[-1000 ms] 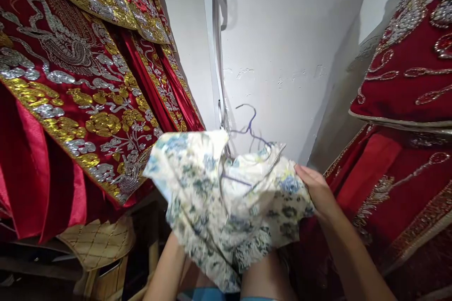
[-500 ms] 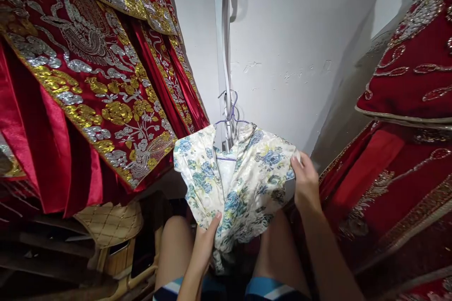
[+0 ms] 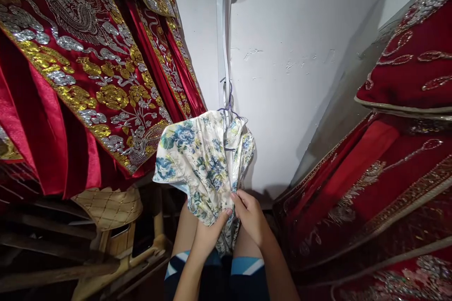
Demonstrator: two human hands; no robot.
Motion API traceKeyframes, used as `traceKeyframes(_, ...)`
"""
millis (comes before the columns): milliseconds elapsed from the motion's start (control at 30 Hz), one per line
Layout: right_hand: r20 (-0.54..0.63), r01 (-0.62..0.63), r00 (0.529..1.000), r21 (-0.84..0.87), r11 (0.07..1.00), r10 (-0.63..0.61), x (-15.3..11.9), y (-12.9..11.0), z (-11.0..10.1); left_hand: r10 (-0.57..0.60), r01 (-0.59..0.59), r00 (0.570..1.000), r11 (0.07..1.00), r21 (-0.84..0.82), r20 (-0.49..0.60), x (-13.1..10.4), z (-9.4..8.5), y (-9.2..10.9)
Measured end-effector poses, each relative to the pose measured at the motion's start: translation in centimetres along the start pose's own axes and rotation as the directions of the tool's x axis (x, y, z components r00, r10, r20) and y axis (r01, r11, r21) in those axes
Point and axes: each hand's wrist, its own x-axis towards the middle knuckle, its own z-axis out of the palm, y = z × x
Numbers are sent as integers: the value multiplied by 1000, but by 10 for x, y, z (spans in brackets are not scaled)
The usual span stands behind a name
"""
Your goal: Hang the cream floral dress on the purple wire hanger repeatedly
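A cream blouse [image 3: 208, 164] with blue, green and yellow flowers hangs on a thin purple hanger [image 3: 230, 103], its front turned partly to the right. My left hand [image 3: 212, 233] is closed on the lower front edge, thumb on top and the fingers hidden under the cloth. Just right of it, my right hand [image 3: 249, 211] pinches the front opening's edge. Both hands sit close together near the blouse's waist. The lower part of the garment falls between my knees.
Red garments with gold and silver sequins [image 3: 113, 96] hang at the left. More beaded red garments [image 3: 406, 80] hang at the right. A wooden chair with a quilted back [image 3: 109, 207] stands lower left. A white pole [image 3: 226, 23] runs down the pale wall.
My right hand has left the sleeve at the right and come inward to the front edge beside my left hand. The blouse has turned on its hanger, its left sleeve now spread toward me.
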Motion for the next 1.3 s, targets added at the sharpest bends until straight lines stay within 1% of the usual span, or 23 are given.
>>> traceKeyframes(67,54,-19,998,-11,1000,20,-5,-5,-7,1,0,1000,1000,28,-20,-1,-3,-1)
traceKeyframes(100,63,-35,997,7,999,34,-7,-7,-10,10,-7,997,999,46,-72,-1,-4,-3)
traceKeyframes(133,60,-53,997,35,998,51,-9,-8,-13,44,-33,985,997,70,-167,-1,-5,-4)
traceKeyframes(167,48,-76,996,70,995,73,-11,-8,-15,116,-87,947,990,109,-300,-1,-5,-6)
traceKeyframes(200,28,-100,995,114,988,97,-12,-8,-15,228,-164,869,970,180,-438,-2,-5,-8)
traceKeyframes(233,9,-122,992,162,979,122,-12,-8,-15,364,-248,759,928,277,-540,-3,-4,-9)
traceKeyframes(267,-6,-143,989,210,967,147,-12,-8,-14,493,-323,651,868,378,-577,-4,-2,-10)
traceKeyframes(300,-9,-163,985,255,953,171,-12,-8,-13,594,-382,593,802,459,-544,-6,1,-11)
traceKeyframes(333,-7,-181,982,295,938,191,-13,-8,-10,652,-423,602,750,508,-462,-7,5,-11)
traceKeyframes(400,-15,-187,979,342,921,205,-15,-9,-5,628,-465,740,735,494,-239,-9,16,-10)
traceKeyframes(467,-9,-173,982,339,925,187,-17,-12,-1,503,-433,861,802,410,-74,-8,27,-8)
traceKeyframes(500,16,-166,985,328,930,170,-17,-13,0,449,-407,893,833,374,-29,-6,32,-7)
traceKeyframes(567,97,-178,983,311,934,155,-13,-16,-2,387,-375,921,867,329,31,-1,37,-5)
traceKeyframes(633,153,-227,970,317,921,186,-1,-20,-7,373,-380,924,861,338,89,5,36,-3)
traceKeyframes(767,116,-262,965,475,840,235,50,-48,-21,305,-379,924,813,442,231,13,26,-4)
traceKeyframes(833,103,-217,976,588,779,194,82,-71,-28,218,-356,928,764,539,304,15,20,-6)
traceKeyframes(933,113,-151,988,650,745,102,121,-101,-32,90,-343,925,620,705,370,21,13,-6)
traceKeyframes(1000,110,-113,992,646,755,54,133,-110,-32,4,-346,915,522,780,403,27,10,0)
traceKeyframes(1067,109,-72,994,597,799,8,133,-112,-29,-46,-367,894,495,788,445,36,7,13)
traceKeyframes(1133,86,-13,996,527,850,-38,125,-108,-25,42,-405,885,563,720,464,48,4,35)
traceKeyframes(1200,56,38,996,467,884,-72,116,-104,-22,275,-470,878,649,598,392,65,1,65)
traceKeyframes(1233,50,51,995,444,894,-82,113,-103,-21,406,-524,852,661,538,331,75,0,83)
traceKeyframes(1300,59,63,994,409,910,-95,110,-104,-21,602,-631,763,615,472,235,96,1,116)
